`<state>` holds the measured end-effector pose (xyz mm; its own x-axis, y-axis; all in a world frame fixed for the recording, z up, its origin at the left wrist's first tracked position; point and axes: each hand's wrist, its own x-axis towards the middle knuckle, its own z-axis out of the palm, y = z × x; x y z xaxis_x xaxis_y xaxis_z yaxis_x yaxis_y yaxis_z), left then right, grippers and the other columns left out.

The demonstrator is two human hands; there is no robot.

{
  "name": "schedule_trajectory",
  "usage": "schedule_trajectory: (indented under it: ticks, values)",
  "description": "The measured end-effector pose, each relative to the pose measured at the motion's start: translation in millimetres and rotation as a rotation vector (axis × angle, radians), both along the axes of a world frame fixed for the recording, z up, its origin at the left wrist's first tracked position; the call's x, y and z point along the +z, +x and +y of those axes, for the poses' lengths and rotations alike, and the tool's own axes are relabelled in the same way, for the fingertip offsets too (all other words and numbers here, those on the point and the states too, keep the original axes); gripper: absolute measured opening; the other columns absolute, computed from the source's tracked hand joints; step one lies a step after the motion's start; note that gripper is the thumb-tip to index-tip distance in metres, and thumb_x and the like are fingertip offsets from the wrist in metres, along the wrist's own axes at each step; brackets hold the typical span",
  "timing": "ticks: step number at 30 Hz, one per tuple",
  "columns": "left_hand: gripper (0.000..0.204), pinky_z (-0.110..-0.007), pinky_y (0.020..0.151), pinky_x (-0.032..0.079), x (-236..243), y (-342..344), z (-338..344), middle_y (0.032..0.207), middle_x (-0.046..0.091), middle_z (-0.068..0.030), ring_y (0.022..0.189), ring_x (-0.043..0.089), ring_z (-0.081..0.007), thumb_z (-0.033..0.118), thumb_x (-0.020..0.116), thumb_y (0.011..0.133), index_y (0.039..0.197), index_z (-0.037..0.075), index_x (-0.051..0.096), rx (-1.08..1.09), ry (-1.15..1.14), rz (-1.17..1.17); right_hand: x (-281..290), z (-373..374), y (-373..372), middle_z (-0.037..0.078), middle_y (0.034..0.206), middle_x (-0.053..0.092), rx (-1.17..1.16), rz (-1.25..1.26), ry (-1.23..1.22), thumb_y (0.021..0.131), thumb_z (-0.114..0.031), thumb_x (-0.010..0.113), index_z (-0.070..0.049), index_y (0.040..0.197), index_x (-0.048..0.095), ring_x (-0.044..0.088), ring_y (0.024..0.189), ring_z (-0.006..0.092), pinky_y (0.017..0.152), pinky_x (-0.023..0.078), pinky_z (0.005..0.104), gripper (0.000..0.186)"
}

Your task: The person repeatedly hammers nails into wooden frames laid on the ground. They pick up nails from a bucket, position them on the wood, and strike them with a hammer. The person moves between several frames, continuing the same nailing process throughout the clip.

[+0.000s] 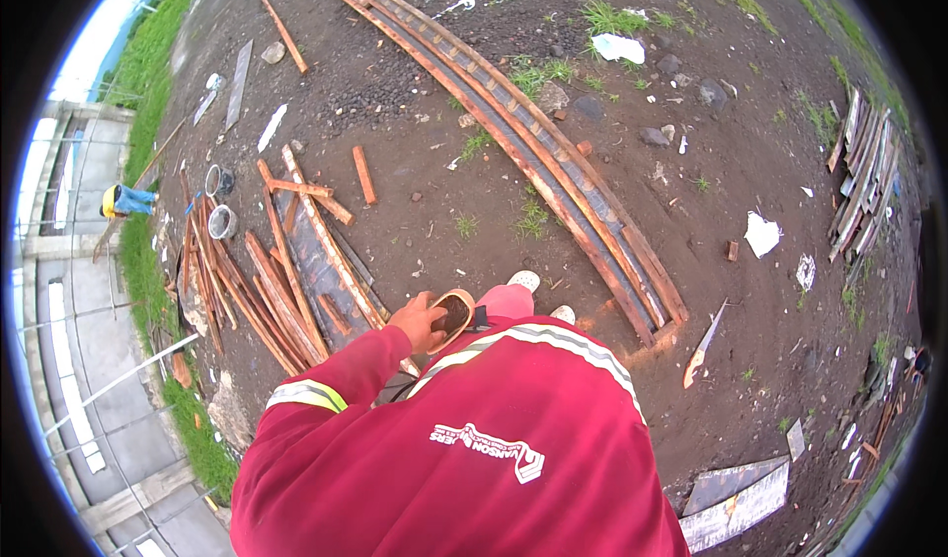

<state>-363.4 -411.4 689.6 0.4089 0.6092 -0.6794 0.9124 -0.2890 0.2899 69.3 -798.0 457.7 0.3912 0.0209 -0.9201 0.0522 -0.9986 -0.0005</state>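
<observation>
My left hand is at my waist, its fingers curled onto the near side of an open pouch with a tan rim. The pouch's inside is dark, and I cannot make out what lies in it. My left arm wears a red sleeve with a reflective band. My right hand does not show. Ahead of my feet a long wooden form, built of parallel boards, runs away to the far left. A handsaw lies on the dirt to my right.
Loose boards and a flat panel lie at my left, with two buckets beside them. Another plank pile is far right; sheets lie at lower right. A person bends near the concrete structure.
</observation>
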Motion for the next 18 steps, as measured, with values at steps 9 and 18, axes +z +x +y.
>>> schedule_trajectory:
  ticks: [9,18]
  values:
    - [0.041,-0.046,0.097,0.037,-55.2,-14.0,28.2,0.133,0.040,-0.0177,0.123,0.039,-0.0345,0.032,0.068,0.072,0.109,0.018,0.061,-0.155,0.228,-0.006,58.4,14.5,-73.1,0.011,0.070,0.063,-0.266,0.015,-0.108,0.082,-0.028,0.066,0.001,0.086,0.063,0.060,0.056,0.0206,0.054,0.047,0.0364,0.030]
    - [0.035,-0.045,0.095,0.034,-86.2,-34.1,78.6,0.126,0.046,-0.0155,0.119,0.041,-0.0338,0.039,0.060,0.075,0.102,0.017,0.064,-0.216,0.260,-0.154,110.0,101.5,-119.7,0.008,0.061,0.058,-0.522,-0.035,0.224,0.081,-0.022,0.067,0.003,0.089,0.059,0.057,0.047,0.0174,0.043,0.045,0.0326,0.027]
